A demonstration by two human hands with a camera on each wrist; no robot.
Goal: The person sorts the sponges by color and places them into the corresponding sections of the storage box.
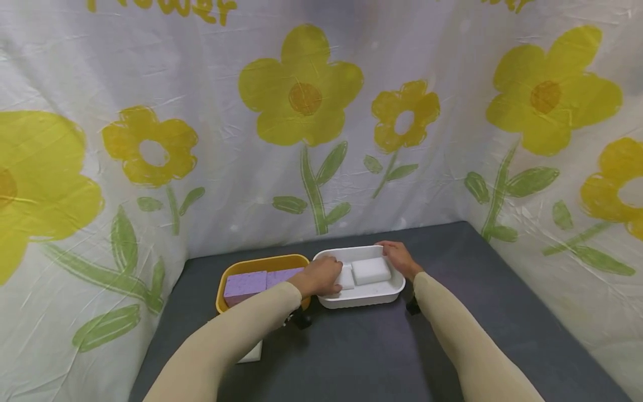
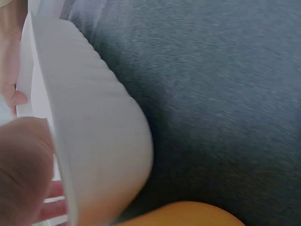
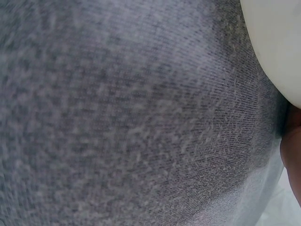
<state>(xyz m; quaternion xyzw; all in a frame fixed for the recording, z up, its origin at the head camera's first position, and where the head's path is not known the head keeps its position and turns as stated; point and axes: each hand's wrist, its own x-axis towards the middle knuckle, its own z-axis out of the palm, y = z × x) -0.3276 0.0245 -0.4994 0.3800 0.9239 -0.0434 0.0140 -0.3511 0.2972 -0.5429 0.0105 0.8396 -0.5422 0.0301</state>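
Observation:
A white oval basin (image 1: 359, 302) stands on the dark table with white sponge blocks in it. The larger white sponge (image 1: 371, 271) lies in its middle. My left hand (image 1: 321, 275) reaches over the basin's left end, fingers curled down at a smaller-looking white sponge (image 1: 345, 278), which it partly covers. In the left wrist view that hand (image 2: 23, 165) is over the rim, fingers inside the wall. At the far right end my right hand (image 1: 399, 258) grips the basin's rim. Only a sliver of the right hand (image 3: 294, 155) shows in the right wrist view, beside the basin (image 3: 282, 42).
Left of the white basin is a yellow basin (image 1: 261, 262) holding purple sponges (image 1: 245, 283), partly behind my left forearm. A white flat piece (image 1: 253, 353) lies nearer on the table (image 1: 361, 357), mostly hidden by the sleeve. A flower-printed curtain (image 1: 241, 212) surrounds the table's back and sides.

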